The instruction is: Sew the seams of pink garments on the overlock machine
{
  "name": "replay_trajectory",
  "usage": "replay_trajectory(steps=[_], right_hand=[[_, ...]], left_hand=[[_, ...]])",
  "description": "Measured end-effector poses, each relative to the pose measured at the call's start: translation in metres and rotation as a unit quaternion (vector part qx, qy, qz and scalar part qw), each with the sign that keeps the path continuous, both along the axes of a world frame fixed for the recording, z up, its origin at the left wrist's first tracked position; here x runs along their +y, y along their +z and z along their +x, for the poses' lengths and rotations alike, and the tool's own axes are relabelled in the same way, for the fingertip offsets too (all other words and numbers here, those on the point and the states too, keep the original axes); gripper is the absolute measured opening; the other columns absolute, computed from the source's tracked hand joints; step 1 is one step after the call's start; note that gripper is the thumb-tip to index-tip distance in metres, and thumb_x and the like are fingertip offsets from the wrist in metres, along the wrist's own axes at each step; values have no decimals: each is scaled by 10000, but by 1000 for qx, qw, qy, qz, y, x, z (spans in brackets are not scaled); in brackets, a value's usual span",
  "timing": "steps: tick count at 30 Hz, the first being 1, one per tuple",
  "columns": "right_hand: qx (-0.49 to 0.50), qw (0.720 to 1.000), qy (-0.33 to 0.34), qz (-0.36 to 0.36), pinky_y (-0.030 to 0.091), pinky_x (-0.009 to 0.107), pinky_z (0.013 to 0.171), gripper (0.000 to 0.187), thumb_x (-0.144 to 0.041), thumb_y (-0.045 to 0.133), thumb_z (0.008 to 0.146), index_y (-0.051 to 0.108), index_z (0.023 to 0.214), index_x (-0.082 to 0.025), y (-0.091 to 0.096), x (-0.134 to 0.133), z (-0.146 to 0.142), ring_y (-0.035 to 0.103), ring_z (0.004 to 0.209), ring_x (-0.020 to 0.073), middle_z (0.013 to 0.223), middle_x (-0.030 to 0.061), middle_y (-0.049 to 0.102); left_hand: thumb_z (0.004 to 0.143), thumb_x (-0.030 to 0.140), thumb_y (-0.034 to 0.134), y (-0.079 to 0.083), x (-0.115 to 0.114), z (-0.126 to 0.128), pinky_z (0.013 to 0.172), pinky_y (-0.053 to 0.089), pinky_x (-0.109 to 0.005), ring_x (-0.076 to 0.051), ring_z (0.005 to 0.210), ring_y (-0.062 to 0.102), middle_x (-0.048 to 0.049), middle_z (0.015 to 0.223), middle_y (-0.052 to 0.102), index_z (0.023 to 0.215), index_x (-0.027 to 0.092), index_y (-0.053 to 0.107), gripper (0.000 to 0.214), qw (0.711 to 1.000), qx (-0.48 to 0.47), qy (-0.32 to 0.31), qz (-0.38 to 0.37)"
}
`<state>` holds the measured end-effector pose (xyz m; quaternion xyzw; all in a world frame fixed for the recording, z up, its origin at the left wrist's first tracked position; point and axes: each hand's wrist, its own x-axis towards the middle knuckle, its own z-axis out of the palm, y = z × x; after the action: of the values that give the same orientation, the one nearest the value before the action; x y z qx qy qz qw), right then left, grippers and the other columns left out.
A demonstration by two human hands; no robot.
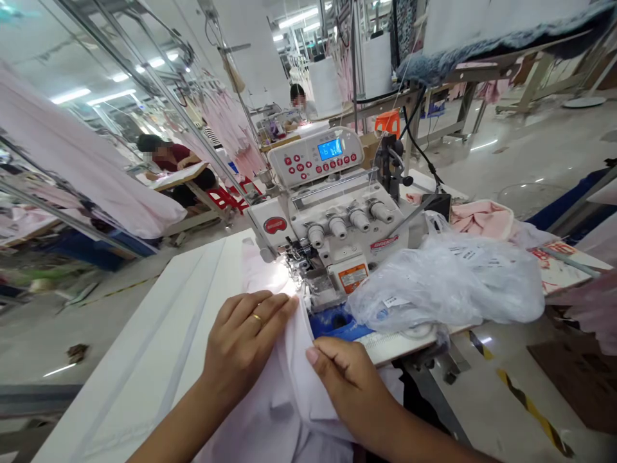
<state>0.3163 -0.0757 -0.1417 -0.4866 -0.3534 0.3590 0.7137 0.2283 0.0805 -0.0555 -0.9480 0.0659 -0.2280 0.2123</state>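
Observation:
A pale pink-white fabric piece [294, 386] runs from the lit needle area of an overlock sewing machine [318, 206] down over the table's front edge. My left hand [243, 337], with a ring on one finger, lies flat on the cloth, its fingers stretched toward the presser foot. Just right of it, my right hand [354, 382] pinches the folded edge of the same cloth between thumb and curled fingers. The needle and presser foot are hard to make out in the lamp's glare. Beside the cloth sits the machine's blue base part [340, 321].
A clear plastic bag [448, 283] lies right of the machine, with pink fabric [482, 220] behind it. White thread cones [326, 87] stand behind the machine. The white table [159, 334] extends left. Two people work farther back, and pink garments [87, 154] hang at left.

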Motion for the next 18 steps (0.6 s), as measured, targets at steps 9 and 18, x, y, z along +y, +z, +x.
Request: replay_trajectory(steps=[9, 18], right_hand=[[-98, 995, -34, -5, 261, 259, 566, 352, -242, 439, 970, 314, 643, -205, 1, -5, -4, 391, 595, 122, 633, -42, 393], [-77, 997, -16, -13, 265, 256, 563, 334, -279, 448, 949, 350, 639, -203, -8, -4, -10, 392, 605, 127, 636, -38, 382]], left_hand=[[968, 99, 473, 6, -4, 8, 793, 482, -353, -214, 920, 625, -80, 960, 723, 1084, 119, 651, 213, 998, 39, 5, -41], [967, 125, 393, 4, -13, 9, 764, 529, -359, -232, 902, 642, -117, 993, 706, 1120, 79, 630, 286, 997, 61, 35, 14]])
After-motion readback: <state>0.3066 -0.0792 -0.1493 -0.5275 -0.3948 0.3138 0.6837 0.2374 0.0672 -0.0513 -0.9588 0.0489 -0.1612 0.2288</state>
